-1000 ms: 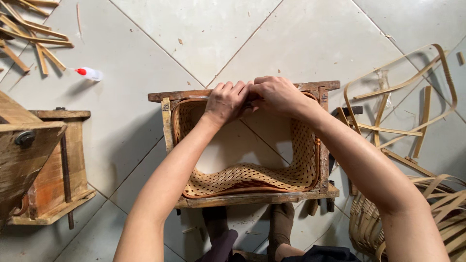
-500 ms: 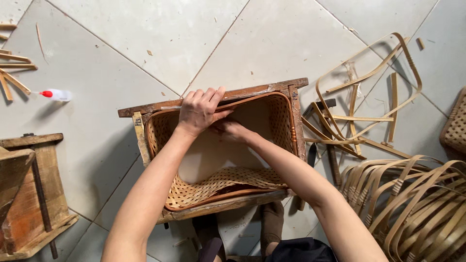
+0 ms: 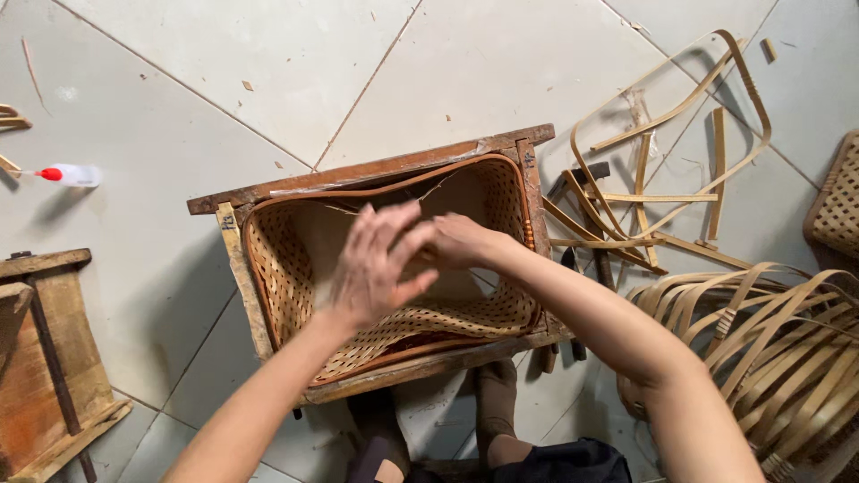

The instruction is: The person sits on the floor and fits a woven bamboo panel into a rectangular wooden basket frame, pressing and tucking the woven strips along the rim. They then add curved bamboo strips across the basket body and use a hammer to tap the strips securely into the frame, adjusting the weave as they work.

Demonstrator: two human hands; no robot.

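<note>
A woven cane basket (image 3: pixel 286 268) sits inside a worn wooden frame (image 3: pixel 376 168) on the tiled floor. My left hand (image 3: pixel 371 268) hovers blurred over the basket's middle, fingers spread, holding nothing that I can see. My right hand (image 3: pixel 461 240) is beside it, fingers curled inward toward the left hand; what they touch is hidden. Both hands are above the basket's hollow, away from its far rim. My feet (image 3: pixel 429 420) rest under the frame's near rail.
Bent bamboo strips (image 3: pixel 662 179) lie at the right, with a bundle of curved strips (image 3: pixel 761 331) near my right arm. A woven panel (image 3: pixel 837 201) is at the far right, a wooden box (image 3: pixel 45 358) at the left, a small red-capped bottle (image 3: pixel 67 174) beyond it.
Both hands have come off the frame's far rail and drawn back over the basket's middle. The view has shifted, so the frame appears lower and tilted.
</note>
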